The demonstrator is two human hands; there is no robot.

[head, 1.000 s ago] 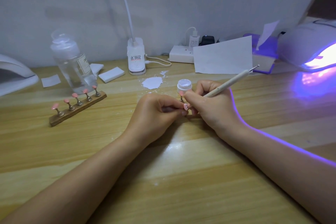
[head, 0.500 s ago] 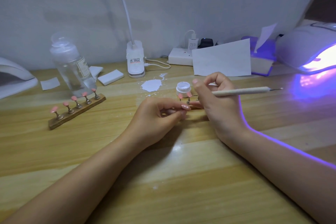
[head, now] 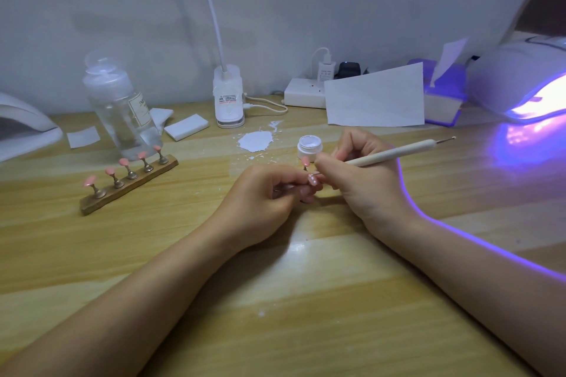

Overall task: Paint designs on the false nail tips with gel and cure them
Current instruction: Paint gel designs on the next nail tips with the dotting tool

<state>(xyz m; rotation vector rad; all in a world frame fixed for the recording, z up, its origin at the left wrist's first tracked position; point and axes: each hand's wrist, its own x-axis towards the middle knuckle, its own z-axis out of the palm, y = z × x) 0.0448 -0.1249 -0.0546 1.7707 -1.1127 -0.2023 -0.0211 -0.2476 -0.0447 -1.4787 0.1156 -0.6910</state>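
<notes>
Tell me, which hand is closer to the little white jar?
Right. The right hand sits beside the jar, nearly touching it. The left hand is lower, nearer the camera.

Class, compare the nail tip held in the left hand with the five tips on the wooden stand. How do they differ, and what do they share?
The held nail tip is pinched in the left hand at the middle of the desk; the five tips on the wooden stand are untouched, to the left. The held tip bears small white marks; the stand's tips look plain. The dotting tool in the right hand works at the held tip only. All are pink.
</notes>
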